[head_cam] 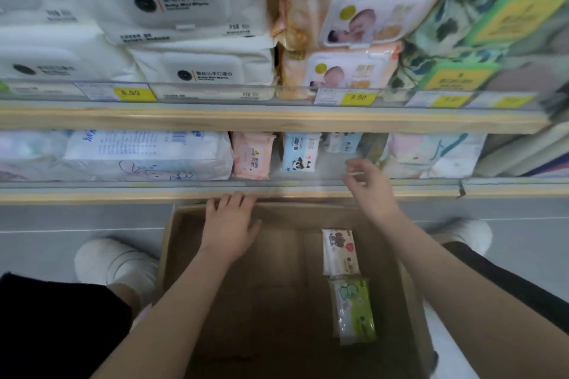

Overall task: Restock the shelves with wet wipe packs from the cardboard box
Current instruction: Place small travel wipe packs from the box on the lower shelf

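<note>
1. 2 wet wipe packs remain in the cardboard box [172, 243]: a white pack [338, 252] and a green pack [354, 311], both lying along its right side.
2. Expect them to be light, soft and slick in their film wrap; pinch each across its short width, not by a sealed end.
3. Your left hand [229, 224] lies flat, fingers spread, on the box's far rim, holding nothing.
4. Your right hand [366, 181] hovers at the lower shelf's edge [184, 191], fingers loosely curled and empty.
5. The gap beside the panda pack [300, 152] looks free; the clear lip along the shelf front stands in your way, so lift over it.
</note>
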A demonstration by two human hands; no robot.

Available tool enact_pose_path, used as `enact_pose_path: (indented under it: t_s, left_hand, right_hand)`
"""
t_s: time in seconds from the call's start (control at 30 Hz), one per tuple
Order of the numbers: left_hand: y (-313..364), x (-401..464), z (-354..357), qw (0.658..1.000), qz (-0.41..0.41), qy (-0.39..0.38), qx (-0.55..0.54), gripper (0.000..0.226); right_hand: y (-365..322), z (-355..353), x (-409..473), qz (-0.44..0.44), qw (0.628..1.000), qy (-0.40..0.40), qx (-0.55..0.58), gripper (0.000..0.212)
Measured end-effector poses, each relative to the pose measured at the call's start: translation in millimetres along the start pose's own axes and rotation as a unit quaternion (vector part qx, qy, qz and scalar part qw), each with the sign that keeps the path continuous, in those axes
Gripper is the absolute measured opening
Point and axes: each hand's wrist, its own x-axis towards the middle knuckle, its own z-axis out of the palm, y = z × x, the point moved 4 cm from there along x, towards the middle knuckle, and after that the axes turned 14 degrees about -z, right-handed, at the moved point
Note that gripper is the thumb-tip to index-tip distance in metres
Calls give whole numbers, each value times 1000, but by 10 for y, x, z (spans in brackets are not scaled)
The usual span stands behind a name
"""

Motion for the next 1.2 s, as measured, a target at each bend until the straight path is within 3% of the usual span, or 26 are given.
enact_pose_path:
  t_s: [0.23,0.43,0.63,0.87,1.2]
  left_hand:
    - [763,-348,-99,987,88,33,-127,31]
    - [1207,-714,404,972,117,-120,-166,34]
    - [1294,-979,912,956,72,-234,-160,39]
    - [1455,-988,1490,924,-64,-312,-211,52]
    - [1352,-957,1500,894,-133,-284,-320,42]
  right_hand:
    - [345,-548,-997,20,998,19,-65,20]
    - [774,-391,-1518,92,994,24,-47,34]
    - [958,-131,-1607,123,991,57,7,40]
    - [1013,-76,-1612,112,991,71,3,38]
    - [943,-115,-1589,95,992,75,-40,41]
